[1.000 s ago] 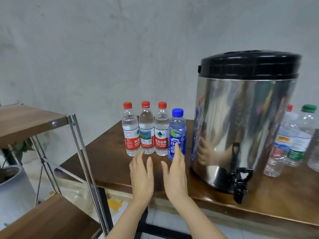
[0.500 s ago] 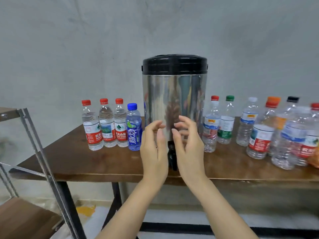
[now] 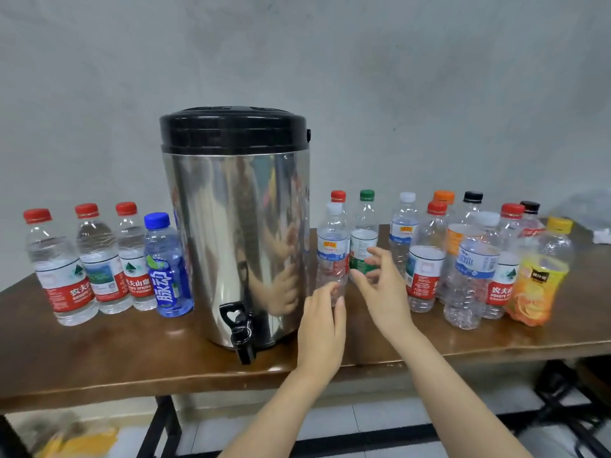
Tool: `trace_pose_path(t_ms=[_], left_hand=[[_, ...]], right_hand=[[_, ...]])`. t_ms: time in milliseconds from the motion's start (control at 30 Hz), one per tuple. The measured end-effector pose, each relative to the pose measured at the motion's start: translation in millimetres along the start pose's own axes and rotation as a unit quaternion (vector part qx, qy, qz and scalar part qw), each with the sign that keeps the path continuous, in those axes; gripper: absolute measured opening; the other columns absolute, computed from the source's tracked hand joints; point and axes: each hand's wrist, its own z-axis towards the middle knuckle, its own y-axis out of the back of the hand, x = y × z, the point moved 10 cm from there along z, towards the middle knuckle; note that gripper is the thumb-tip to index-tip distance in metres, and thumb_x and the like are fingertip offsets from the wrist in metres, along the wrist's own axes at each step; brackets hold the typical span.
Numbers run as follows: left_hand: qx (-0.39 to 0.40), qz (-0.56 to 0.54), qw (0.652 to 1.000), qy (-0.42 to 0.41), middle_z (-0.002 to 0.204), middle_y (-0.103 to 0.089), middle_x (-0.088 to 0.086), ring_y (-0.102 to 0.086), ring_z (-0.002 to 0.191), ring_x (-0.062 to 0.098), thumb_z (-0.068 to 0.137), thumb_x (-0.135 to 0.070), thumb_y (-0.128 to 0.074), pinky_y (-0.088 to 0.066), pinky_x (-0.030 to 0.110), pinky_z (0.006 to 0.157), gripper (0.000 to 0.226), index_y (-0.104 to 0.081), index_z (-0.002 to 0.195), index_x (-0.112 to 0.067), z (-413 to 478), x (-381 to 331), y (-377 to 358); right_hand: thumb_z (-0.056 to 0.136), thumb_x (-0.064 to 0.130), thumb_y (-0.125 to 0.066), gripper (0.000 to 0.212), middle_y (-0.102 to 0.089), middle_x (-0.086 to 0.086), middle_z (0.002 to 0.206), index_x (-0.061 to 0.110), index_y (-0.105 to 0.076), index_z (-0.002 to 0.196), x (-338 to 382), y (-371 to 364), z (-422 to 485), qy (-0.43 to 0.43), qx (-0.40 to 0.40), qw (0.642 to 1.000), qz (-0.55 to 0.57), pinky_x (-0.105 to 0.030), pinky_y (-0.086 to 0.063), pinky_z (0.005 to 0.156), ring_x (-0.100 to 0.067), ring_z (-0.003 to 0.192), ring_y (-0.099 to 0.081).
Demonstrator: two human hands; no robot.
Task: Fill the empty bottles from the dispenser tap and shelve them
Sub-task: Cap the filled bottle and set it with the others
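Left grip point(image 3: 322, 328) released, straight fingers at the foot of the white-capped empty bottle point(image 3: 332, 246); it stands on the desk point(image 3: 99, 352) just ahead, long axis vertical, cap up. Right grip point(image 3: 383, 292) released, fingers loosely bent, holding nothing, just short of the green-capped bottle point(image 3: 363, 239). Dispenser tap point(image 3: 239, 328) is left of both grips, spout down.

The dispenser point(image 3: 235, 226) stands on the table point(image 3: 132, 355), filled bottles point(image 3: 105, 259) at its left, empty bottles point(image 3: 463, 259) at its right.

wall point(image 3: 396, 61): grey plaster | table point(image 3: 99, 358): brown wood, black legs | floor point(image 3: 380, 421): pale, possibly tiled
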Motion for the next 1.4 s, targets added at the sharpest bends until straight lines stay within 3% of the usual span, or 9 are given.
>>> trace_pose_path(t_ms=[167,333,500,700,900,1033,1133,1267,1400], left_hand=[[0.061,0.069,0.996,0.02,0.133,-0.054,-0.008,-0.046,0.123,0.005,0.105,-0.03,-0.04,-0.039,0.02,0.104,0.036,-0.048,0.14,-0.021,3,20,-30],[0.055,0.048,0.997,0.033,0.131,-0.052,-0.014,-0.045,0.12,-0.003,0.104,-0.032,-0.039,-0.028,0.003,0.095,0.035,-0.048,0.138,-0.025,2,28,-32],[0.014,0.002,0.998,0.062,0.125,-0.055,-0.015,-0.051,0.114,-0.002,0.103,-0.033,-0.041,-0.043,0.015,0.097,0.028,-0.048,0.131,-0.033,-1,42,-25],[0.004,-0.03,0.998,0.059,0.123,-0.054,-0.012,-0.052,0.115,0.001,0.104,-0.028,-0.045,-0.047,0.028,0.1,0.025,-0.047,0.128,-0.033,-1,41,-23],[-0.017,-0.127,0.99,0.06,0.14,-0.045,-0.013,-0.04,0.131,-0.003,0.098,-0.03,-0.059,-0.032,0.01,0.107,0.051,-0.037,0.143,-0.027,-5,21,-5],[0.024,-0.191,0.978,0.075,0.142,-0.041,-0.02,-0.039,0.127,-0.012,0.089,-0.028,-0.072,-0.031,-0.001,0.096,0.075,-0.028,0.15,-0.027,-1,-1,1],[0.015,-0.207,0.976,0.061,0.142,-0.051,-0.012,-0.048,0.129,-0.001,0.083,-0.027,-0.078,-0.042,0.021,0.107,0.081,-0.031,0.149,-0.029,-5,-11,14],[-0.039,-0.221,0.973,0.06,0.126,-0.062,-0.015,-0.059,0.114,0.002,0.076,-0.022,-0.085,-0.05,0.034,0.1,0.074,-0.044,0.136,-0.032,-29,-16,48],[-0.047,-0.201,0.977,0.057,0.117,-0.065,-0.019,-0.061,0.106,-0.001,0.072,-0.024,-0.088,-0.05,0.017,0.089,0.069,-0.047,0.123,-0.044,-63,-14,81]], right_hand=[[0.087,0.024,-0.073,0.07,-0.051,0.001,0.132,0.019,-0.034,0.144,-41,-42,25,-0.061,0.117,0.991,0.005,-0.031,-0.044,0.1,-0.016,0.123,-0.051],[0.079,0.027,-0.081,0.083,-0.049,0.009,0.126,0.019,-0.032,0.145,-59,-76,41,-0.084,0.165,0.982,0.027,-0.025,-0.04,0.097,-0.007,0.118,-0.047],[0.072,0.034,-0.085,0.067,-0.062,0.004,0.125,0.023,-0.047,0.127,-69,-90,44,-0.075,0.15,0.986,0.007,-0.039,-0.049,0.101,-0.014,0.117,-0.057],[0.076,0.028,-0.083,0.061,-0.06,0.005,0.123,0.021,-0.048,0.126,-65,-76,35,-0.075,0.143,0.987,0.003,-0.027,-0.045,0.094,-0.011,0.116,-0.056],[0.078,0.024,-0.082,0.069,-0.058,0.008,0.129,0.021,-0.044,0.136,-55,-33,3,-0.081,0.146,0.986,0.017,-0.033,-0.051,0.096,-0.014,0.112,-0.06],[0.082,0.012,-0.077,0.066,-0.06,0.006,0.127,0.022,-0.045,0.139,-35,-26,-21,-0.067,0.192,0.979,0.017,-0.019,-0.053,0.079,-0.006,0.101,-0.064],[0.081,0.008,-0.075,0.065,-0.062,0.01,0.126,0.028,-0.047,0.136,-14,-26,-40,-0.036,0.221,0.974,0.025,-0.023,-0.054,0.087,-0.007,0.107,-0.064],[0.076,0.015,-0.082,0.068,-0.063,0.016,0.127,0.028,-0.051,0.136,12,-31,-66,-0.002,0.313,0.949,0.028,-0.027,-0.05,0.097,-0.002,0.11,-0.062],[0.084,0.009,-0.074,0.046,-0.068,0.01,0.118,0.029,-0.059,0.123,41,-20,-72,0.027,0.35,0.936,-0.026,-0.029,-0.053,0.095,-0.003,0.104,-0.066]])
